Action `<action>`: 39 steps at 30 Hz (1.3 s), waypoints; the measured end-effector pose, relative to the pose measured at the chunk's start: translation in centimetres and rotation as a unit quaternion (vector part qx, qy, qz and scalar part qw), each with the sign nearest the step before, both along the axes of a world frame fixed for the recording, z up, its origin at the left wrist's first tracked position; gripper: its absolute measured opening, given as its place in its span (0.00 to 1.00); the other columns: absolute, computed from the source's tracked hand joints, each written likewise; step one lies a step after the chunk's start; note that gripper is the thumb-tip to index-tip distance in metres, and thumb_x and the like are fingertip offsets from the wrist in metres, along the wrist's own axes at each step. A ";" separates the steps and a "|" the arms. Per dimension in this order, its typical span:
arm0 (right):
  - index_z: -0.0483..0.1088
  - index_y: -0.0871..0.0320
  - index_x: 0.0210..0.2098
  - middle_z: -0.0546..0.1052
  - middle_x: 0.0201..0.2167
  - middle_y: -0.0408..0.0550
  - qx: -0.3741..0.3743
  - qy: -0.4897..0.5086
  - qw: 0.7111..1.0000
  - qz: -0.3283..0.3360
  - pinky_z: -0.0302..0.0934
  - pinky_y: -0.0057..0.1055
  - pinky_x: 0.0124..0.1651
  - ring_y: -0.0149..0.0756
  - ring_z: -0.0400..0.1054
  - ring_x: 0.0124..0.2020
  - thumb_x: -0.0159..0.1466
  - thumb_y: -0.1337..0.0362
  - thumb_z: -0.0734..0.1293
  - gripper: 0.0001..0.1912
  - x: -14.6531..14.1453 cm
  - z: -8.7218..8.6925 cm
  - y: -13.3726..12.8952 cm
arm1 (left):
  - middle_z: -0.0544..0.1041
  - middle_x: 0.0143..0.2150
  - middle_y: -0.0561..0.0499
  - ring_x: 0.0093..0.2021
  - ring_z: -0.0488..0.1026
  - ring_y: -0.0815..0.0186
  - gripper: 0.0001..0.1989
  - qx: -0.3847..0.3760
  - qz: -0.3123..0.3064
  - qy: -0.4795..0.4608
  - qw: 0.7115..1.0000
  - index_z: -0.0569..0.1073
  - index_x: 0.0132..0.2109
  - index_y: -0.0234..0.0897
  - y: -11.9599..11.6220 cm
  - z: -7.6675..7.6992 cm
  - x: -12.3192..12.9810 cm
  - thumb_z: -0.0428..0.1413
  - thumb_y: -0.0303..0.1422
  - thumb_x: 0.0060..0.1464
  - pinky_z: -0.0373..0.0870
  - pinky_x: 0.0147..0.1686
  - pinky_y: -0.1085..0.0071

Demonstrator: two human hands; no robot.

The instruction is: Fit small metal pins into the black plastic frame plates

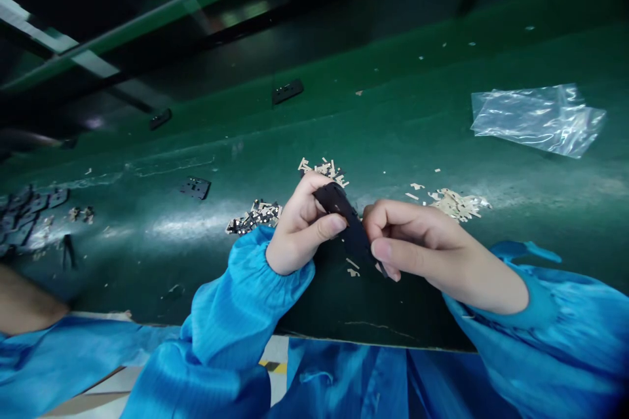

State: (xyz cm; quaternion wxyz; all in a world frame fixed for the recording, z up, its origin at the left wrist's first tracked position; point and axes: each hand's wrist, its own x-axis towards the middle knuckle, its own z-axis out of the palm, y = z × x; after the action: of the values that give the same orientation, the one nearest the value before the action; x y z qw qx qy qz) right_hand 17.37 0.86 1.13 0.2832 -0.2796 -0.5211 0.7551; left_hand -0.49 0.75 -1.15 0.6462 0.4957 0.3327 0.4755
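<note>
Between my two hands, tilted above the green table, is a flat black plastic plate (350, 217) with rounded corners. My left hand (307, 219) grips its upper left part, thumb on the near face and fingers behind. At the lower right edge, my right hand (417, 236) pinches the plate with thumb and index finger; whether a small piece is also in that pinch cannot be made out. Behind my left hand lies a pile of small beige and black pieces (324, 169). Another such pile (255, 215) is beside my left wrist. Beige scraps (457, 204) are heaped beyond my right hand.
Clear plastic bags (538, 119) lie at the right. Single black plates (195, 187) rest at left and on the far side (287, 91). Many black parts (29, 213) are piled at far left, near black tweezers (68, 252) and another person's arm (27, 301). The table's front edge (373, 342) is close.
</note>
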 end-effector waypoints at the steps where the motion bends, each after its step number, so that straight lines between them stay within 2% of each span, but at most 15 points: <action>1: 0.59 0.58 0.26 0.61 0.20 0.37 0.008 -0.004 1.000 -0.005 0.51 0.23 0.23 0.23 0.54 0.20 0.63 0.62 0.61 0.11 0.0 0.0 0.0 | 0.69 0.24 0.56 0.21 0.65 0.74 0.11 -0.014 0.006 0.006 1.000 0.62 0.38 0.40 0.0 0.1 0.1 0.57 0.33 0.51 0.61 0.21 0.77; 10: 0.58 0.57 0.27 0.62 0.20 0.39 0.073 -0.044 0.996 -0.038 0.50 0.25 0.24 0.25 0.55 0.22 0.64 0.60 0.59 0.11 -0.2 -0.1 -0.2 | 0.67 0.21 0.58 0.17 0.60 0.77 0.14 -0.088 0.047 -0.012 0.995 0.61 0.36 0.39 -0.3 0.7 0.9 0.60 0.35 0.47 0.56 0.16 0.82; 19: 0.55 0.56 0.28 0.59 0.22 0.39 0.135 -0.077 0.984 -0.083 0.52 0.25 0.25 0.27 0.54 0.23 0.66 0.61 0.55 0.11 -0.6 -0.4 -0.7 | 0.67 0.20 0.60 0.15 0.62 0.78 0.13 -0.159 0.086 -0.040 0.983 0.61 0.37 0.39 -1.2 0.7 1.9 0.58 0.34 0.49 0.58 0.15 0.84; 28: 0.54 0.55 0.31 0.61 0.24 0.40 0.218 -0.110 0.961 -0.129 0.52 0.27 0.27 0.28 0.56 0.24 0.68 0.59 0.50 0.11 -0.8 -1.3 -1.2 | 0.70 0.22 0.58 0.16 0.68 0.77 0.11 -0.210 0.092 -0.067 0.971 0.60 0.37 0.38 -1.8 0.9 2.6 0.56 0.33 0.52 0.58 0.13 0.86; 39: 0.53 0.56 0.32 0.59 0.25 0.39 0.244 -0.108 0.948 -0.175 0.52 0.28 0.29 0.26 0.55 0.24 0.69 0.64 0.49 0.09 -1.5 -1.7 -1.6 | 0.69 0.21 0.59 0.17 0.68 0.77 0.12 -0.257 0.143 -0.076 0.953 0.60 0.38 0.38 -2.4 1.2 3.5 0.57 0.33 0.51 0.62 0.16 0.85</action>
State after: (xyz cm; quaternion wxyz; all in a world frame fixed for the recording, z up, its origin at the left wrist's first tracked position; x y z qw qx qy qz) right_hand 15.88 -0.71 -0.56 0.4124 -0.3692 -0.6597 0.5084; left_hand 3.00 -1.67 0.02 0.7002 0.2221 0.4611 0.4978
